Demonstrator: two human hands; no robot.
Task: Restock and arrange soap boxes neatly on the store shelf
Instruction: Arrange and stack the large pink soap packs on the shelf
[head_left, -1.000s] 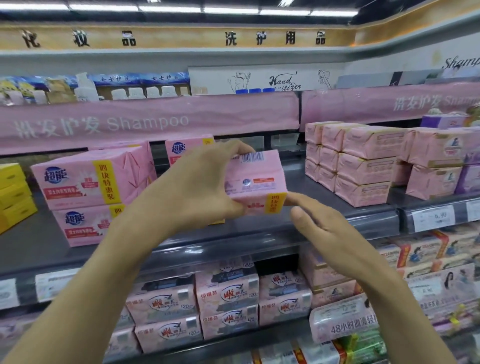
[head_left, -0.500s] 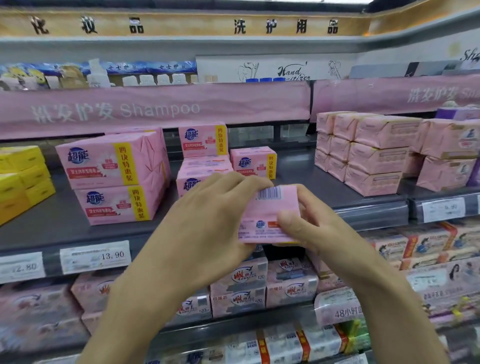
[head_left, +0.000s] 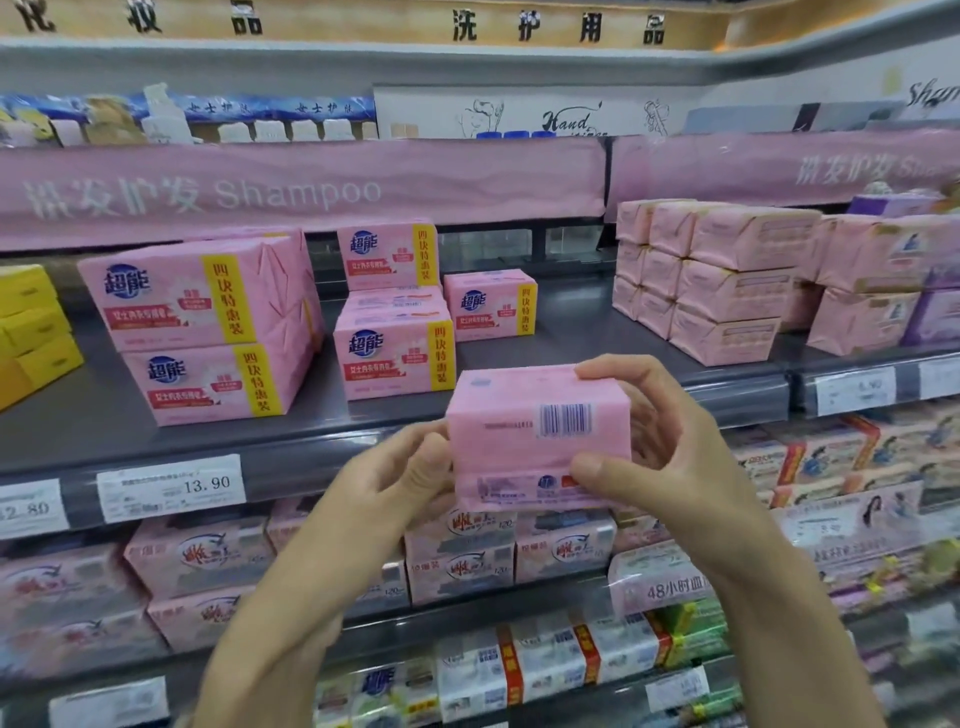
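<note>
Head view, the only one:

- Step, my read: a pack is in hand and being oriented before placement. It is not on the shelf yet.
- Pink soap pack (head_left: 537, 436) is held in the air in front of the shelf's front lip, just above the 13.90 price tag (head_left: 171, 486) row. Its barcode side faces the camera; the branded face is not visible.
- Left hand (head_left: 395, 483) grips the pack's left end with curled fingers. Right hand (head_left: 670, 447) clamps the right end, thumb on the front face and fingers over the top edge. Both hands are closed on the pack.
- Next move, judged: turn the pack so the logo faces out like its neighbours, then set it square in the bare stretch of the grey shelf (head_left: 571, 332), beside or on top of the lone pack.

Shelf contents:
- Far left: yellow boxes (head_left: 31, 327).
- Left: two large pink packs (head_left: 202, 332), stacked.
- Centre: a smaller stack (head_left: 395, 358), with an upright pack (head_left: 387, 257) behind it.
- Just right of centre: a single pack (head_left: 491, 306).
- Right, well apart: pale pink wrapped bars (head_left: 727, 280), three high.
- Tier below: more pink packs (head_left: 457, 561), different brand.
</note>
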